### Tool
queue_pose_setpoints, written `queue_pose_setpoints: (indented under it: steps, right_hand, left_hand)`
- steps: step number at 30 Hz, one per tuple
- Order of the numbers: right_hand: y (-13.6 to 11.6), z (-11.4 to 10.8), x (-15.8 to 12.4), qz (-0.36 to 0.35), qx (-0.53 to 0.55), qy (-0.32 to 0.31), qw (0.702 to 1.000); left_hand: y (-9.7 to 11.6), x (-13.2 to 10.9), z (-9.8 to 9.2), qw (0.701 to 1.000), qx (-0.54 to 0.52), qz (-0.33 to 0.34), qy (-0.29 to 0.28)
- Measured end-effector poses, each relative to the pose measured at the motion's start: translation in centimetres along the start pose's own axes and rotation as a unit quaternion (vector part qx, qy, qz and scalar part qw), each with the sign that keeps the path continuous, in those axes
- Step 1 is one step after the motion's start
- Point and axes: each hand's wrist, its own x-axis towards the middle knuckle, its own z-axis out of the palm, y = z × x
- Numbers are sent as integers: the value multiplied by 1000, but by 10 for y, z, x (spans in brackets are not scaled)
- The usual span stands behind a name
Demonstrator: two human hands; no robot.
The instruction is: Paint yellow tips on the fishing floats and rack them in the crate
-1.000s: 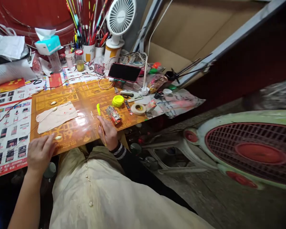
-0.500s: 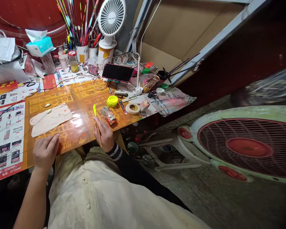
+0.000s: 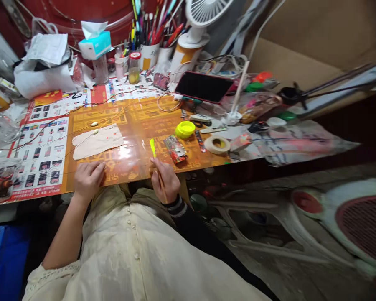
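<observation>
My right hand grips a thin wooden brush whose tip is coated in bright yellow, over the table's front edge. My left hand rests on the edge of the orange-covered table, its fingers curled; whether they hold anything is hidden. Beyond it lies a pale cloth with small orange spots, and two small pale floats on thin stems are at its top. A small paint-stained box and an open yellow pot are to the right of the brush.
A tape roll sits near the front edge. Behind are a phone, a white fan, a jar with a red lid, brush cups and a tissue box. A larger fan stands low at the right.
The camera view has turned left, so the table and hands appear further right, and a blue crate shows at lower left. My right hand still holds the brush.
</observation>
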Motion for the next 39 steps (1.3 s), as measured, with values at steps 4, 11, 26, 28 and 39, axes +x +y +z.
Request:
queue_pose_setpoints:
  steps: [4,11,26,28,39]
  right_hand:
    - [-14,2,-16,-89,66,-8,994]
    - [-31,12,-31,-118,81,-61,988]
    - [-31,20,-36,-95,36,-66,993]
    - [-32,21,-35,-97,27,-60,993]
    - [-33,26,-40,-78,8,-76,994]
  left_hand:
    - [6,2,-2,1000,-3,-6,-18]
    - [19,14,0,999,-14,14,-28]
    - [23,25,10,999,-7,22,-44]
    - [23,25,11,999,-3,24,-44]
    - [22,25,11,999,6,31,-34]
